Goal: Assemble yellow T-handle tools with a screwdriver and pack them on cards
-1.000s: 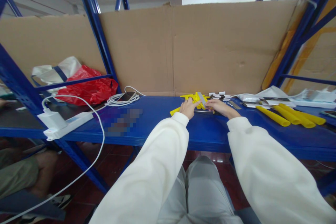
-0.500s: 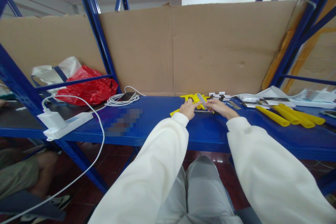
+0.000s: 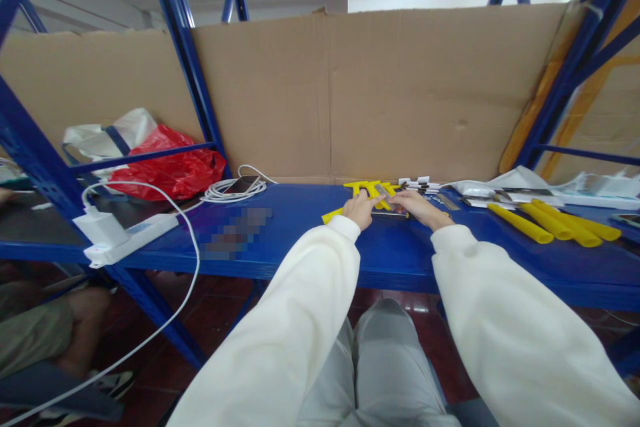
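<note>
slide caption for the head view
Left hand and right hand handle yellow parts on a blue table, yellow tubes to the right.

Fingers (image 3: 362, 199) at yellow pieces (image 3: 371, 185); blue table (image 3: 295, 215)

- Head camera, single: worn on the head, facing forward and down.
- Nearest: white sleeves (image 3: 300, 307), grey trousers (image 3: 395, 360).
- Farther: blue workbench (image 3: 290, 213), then upright cardboard panel (image 3: 400, 93) facing the lens.
</note>
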Motion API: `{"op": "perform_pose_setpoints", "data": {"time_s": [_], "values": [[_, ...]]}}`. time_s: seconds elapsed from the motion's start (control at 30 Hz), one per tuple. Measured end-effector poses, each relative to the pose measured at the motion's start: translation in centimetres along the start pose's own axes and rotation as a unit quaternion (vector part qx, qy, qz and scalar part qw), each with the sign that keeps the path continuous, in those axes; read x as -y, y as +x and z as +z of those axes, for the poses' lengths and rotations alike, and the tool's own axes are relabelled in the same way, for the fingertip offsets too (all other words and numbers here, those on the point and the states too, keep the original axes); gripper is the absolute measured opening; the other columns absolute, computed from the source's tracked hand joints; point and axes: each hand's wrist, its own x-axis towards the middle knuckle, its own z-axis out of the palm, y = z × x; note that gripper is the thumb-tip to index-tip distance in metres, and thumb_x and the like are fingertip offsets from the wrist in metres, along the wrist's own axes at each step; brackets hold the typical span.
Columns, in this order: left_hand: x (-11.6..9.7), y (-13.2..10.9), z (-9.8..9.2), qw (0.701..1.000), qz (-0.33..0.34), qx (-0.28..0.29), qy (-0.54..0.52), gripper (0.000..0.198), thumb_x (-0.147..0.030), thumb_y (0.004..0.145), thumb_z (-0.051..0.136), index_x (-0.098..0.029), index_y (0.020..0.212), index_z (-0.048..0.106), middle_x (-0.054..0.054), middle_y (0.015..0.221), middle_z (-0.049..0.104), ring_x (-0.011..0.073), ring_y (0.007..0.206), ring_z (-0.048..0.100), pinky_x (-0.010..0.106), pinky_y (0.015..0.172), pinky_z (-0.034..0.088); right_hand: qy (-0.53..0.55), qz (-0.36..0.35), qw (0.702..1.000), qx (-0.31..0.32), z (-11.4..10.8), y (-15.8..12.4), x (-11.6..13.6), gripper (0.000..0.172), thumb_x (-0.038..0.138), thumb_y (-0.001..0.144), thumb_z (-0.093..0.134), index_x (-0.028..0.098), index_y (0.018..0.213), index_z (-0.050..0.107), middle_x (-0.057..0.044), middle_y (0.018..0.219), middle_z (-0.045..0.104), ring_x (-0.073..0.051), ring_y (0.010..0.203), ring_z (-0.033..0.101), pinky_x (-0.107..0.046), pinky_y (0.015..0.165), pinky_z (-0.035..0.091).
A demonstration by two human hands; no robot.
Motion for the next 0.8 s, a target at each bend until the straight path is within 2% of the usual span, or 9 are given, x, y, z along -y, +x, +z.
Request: {"op": "perform_pose_setpoints", "data": {"time_s": [0.23,0.47,0.63,0.8], "values": [[-0.16,-0.18,-0.20,1.000,0.001,-0.001,0.003,0.067,-0.012,0.102,0.046,-0.043,0.161,0.050,0.011,0.137,0.056,0.0287,0.131,0.061,0.039,0.106,0.053,0.008,0.012,1.000,-0.003,0.07,-0.06,0.08,0.028,0.044,0.071,0.071,0.022,0.059,0.059,-0.001,0.058,0.055,-0.016,0.062,0.049,-0.031,0.064,0.041],[-0.19,-0.10,-0.09,1.000,-0.003,-0.005,0.002,0.063,-0.014,0.102,0.049,-0.041,0.160,0.053,0.012,0.137,0.058,0.0288,0.130,0.062,0.037,0.104,0.053,0.018,0.031,0.999,-0.018,0.25,-0.11,0.25,0.021,0.034,0.074,0.073,0.021,0.063,0.061,0.001,0.060,0.057,-0.015,0.060,0.051,-0.029,0.063,0.041],[-0.27,-0.16,-0.20,1.000,0.004,0.000,0.020,0.064,-0.014,0.103,0.048,-0.038,0.163,0.049,0.012,0.135,0.059,0.0281,0.128,0.063,0.037,0.102,0.054,0.027,0.031,0.999,-0.018,0.42,0.16,-0.02,0.020,0.034,0.075,0.072,0.020,0.065,0.063,0.000,0.060,0.058,-0.014,0.060,0.050,-0.027,0.059,0.037],[-0.50,-0.32,-0.32,0.999,0.025,-0.002,0.029,0.063,-0.012,0.105,0.044,-0.037,0.162,0.050,0.011,0.132,0.059,0.0263,0.127,0.063,0.036,0.103,0.052,0.064,0.029,0.996,-0.062,0.59,0.72,-0.66,0.025,0.041,0.079,0.071,0.022,0.067,0.059,0.001,0.060,0.055,-0.015,0.059,0.047,-0.028,0.057,0.037]]}}
